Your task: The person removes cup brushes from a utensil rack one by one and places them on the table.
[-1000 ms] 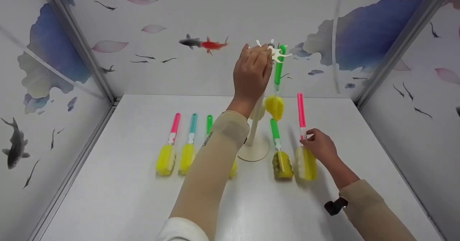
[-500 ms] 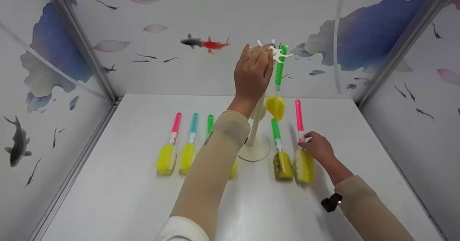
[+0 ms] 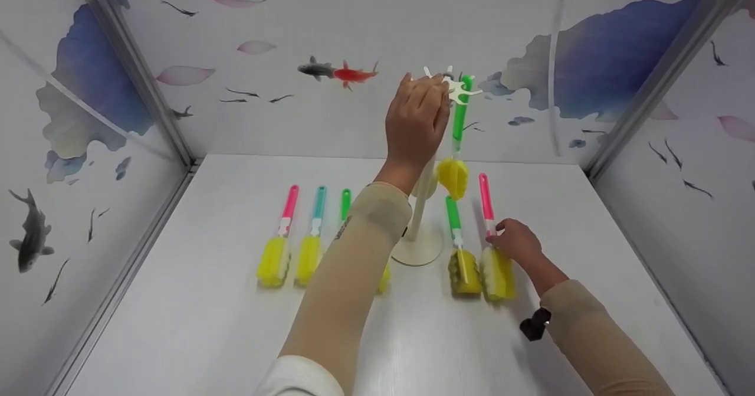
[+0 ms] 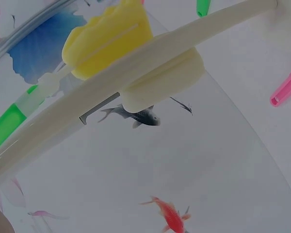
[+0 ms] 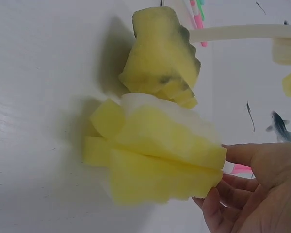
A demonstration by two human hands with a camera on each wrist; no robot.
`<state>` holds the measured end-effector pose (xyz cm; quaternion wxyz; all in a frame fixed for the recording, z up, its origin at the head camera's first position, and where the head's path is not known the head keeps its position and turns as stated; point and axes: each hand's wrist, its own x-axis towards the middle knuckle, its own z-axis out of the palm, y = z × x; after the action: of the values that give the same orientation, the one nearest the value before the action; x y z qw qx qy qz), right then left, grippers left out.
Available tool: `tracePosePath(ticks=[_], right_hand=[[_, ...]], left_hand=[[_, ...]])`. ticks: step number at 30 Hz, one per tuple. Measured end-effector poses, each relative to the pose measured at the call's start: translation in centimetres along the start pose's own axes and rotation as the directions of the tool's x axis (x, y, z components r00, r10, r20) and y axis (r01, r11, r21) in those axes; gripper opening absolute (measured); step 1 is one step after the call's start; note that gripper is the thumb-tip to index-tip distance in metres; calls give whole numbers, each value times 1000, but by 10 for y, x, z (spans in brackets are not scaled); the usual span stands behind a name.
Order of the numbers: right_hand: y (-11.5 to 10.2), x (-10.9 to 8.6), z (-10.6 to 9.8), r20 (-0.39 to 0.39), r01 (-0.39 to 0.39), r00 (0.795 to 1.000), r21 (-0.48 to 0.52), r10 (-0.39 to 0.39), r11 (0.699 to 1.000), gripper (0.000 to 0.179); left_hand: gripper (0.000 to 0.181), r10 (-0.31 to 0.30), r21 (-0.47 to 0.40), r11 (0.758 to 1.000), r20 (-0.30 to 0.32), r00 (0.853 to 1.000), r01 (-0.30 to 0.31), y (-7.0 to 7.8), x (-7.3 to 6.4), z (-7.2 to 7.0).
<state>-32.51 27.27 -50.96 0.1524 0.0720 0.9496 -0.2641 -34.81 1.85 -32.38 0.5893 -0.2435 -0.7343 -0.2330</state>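
Observation:
My left hand (image 3: 414, 121) grips the top of a white stand (image 3: 418, 216) with branching hooks; its fingers cover part of the hooks. A green-handled sponge brush (image 3: 453, 177) hangs from a hook on the right. Behind the pole in the left wrist view, a pale sponge head (image 4: 165, 80) also shows. Low at the right, my right hand (image 3: 518, 242) pinches a pink-handled sponge brush (image 3: 498, 275) by its neck, below the handle. Its yellow and white sponge (image 5: 165, 160) is close over the table, beside a dark-stained green-handled sponge brush (image 3: 465, 272).
Left of the stand lie a pink-handled brush (image 3: 273, 260), a blue-handled brush (image 3: 308, 257) and a green-handled brush (image 3: 345, 198), partly hidden by my left sleeve. Printed panels (image 3: 265, 124) wall in the white table (image 3: 194, 325).
My right hand has brought the pink-handled brush left and slightly nearer me, closer to the dark-stained brush. The left hand has stayed at the top of the stand.

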Motion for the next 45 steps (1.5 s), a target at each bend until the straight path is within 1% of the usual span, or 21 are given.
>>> tracePosePath(ticks=[3, 6, 13, 20, 23, 28, 30, 37, 45], right_hand=[[1, 2, 1, -6, 29, 1000, -30, -29, 999, 50], [2, 5, 2, -5, 34, 999, -41, -35, 999, 49], [5, 12, 6, 44, -9, 999, -38, 11, 999, 49], [6, 15, 7, 76, -19, 997, -61, 23, 998, 47], [5, 16, 8, 87, -24, 996, -66, 30, 998, 45], [2, 17, 11, 106, -49, 993, -39, 53, 998, 46], [3, 18, 12, 108, -53, 993, -35, 56, 998, 46], [7, 19, 15, 100, -12, 995, -71, 19, 997, 46], [7, 20, 14, 103, -47, 993, -41, 52, 998, 45]], left_hand=[[20, -4, 1, 1000, -4, 1000, 4, -1, 0, 1], [20, -8, 3, 1000, -8, 1000, 8, -1, -1, 2], [20, -17, 2, 1000, -4, 1000, 17, -1, 0, 2], [21, -6, -2, 1000, 3, 1000, 6, 1, 0, 4], [20, -8, 0, 1000, -3, 1000, 8, 1, 1, 4], [19, -8, 15, 1000, -12, 1000, 8, 0, 0, 4], [19, -6, 17, 1000, -10, 1000, 6, 0, 0, 4], [19, 0, 7, 1000, -19, 1000, 0, 0, 0, 5], [18, -3, 7, 1000, -24, 1000, 3, -1, 0, 5]])
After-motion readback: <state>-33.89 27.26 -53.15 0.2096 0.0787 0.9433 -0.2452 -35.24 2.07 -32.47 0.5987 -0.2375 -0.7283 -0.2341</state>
